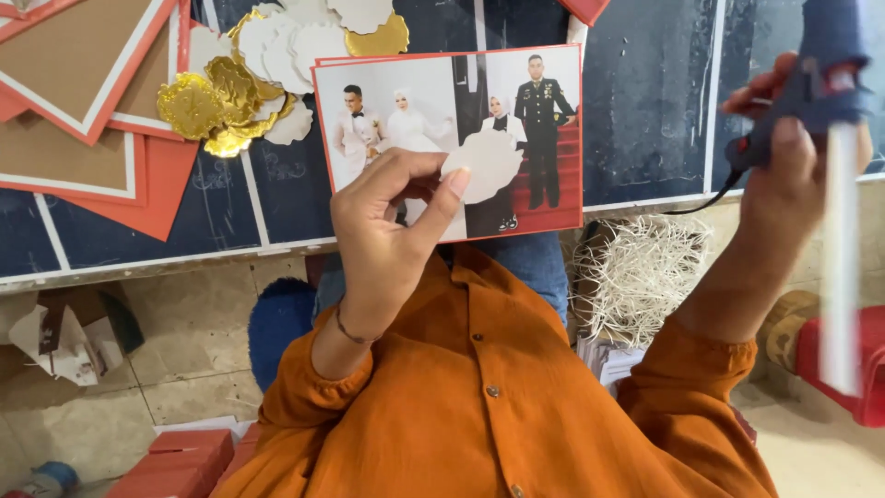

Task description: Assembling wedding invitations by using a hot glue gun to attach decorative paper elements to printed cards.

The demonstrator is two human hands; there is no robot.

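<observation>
My left hand (392, 221) pinches a white scalloped paper cutout (493, 161) between thumb and fingers and holds it against a red-bordered photo card (544, 198). The card lies on a dark work board (645, 101) and shows printed pictures of people in formal dress. My right hand (784, 171) is raised at the right and grips a blue glue gun (825, 65). A white glue stick (841, 267) juts out of the gun towards me. The gun is well to the right of the card and does not touch it. A black cord (705, 198) trails from the gun.
White and gold paper flowers (249, 78) are piled at the board's upper left, beside brown cards with red and white borders (83, 83). A pale raffia bundle (645, 272) sits near my right arm. A red box (871, 369), red cartons (180, 461) and a blue cushion (277, 327) are on the floor.
</observation>
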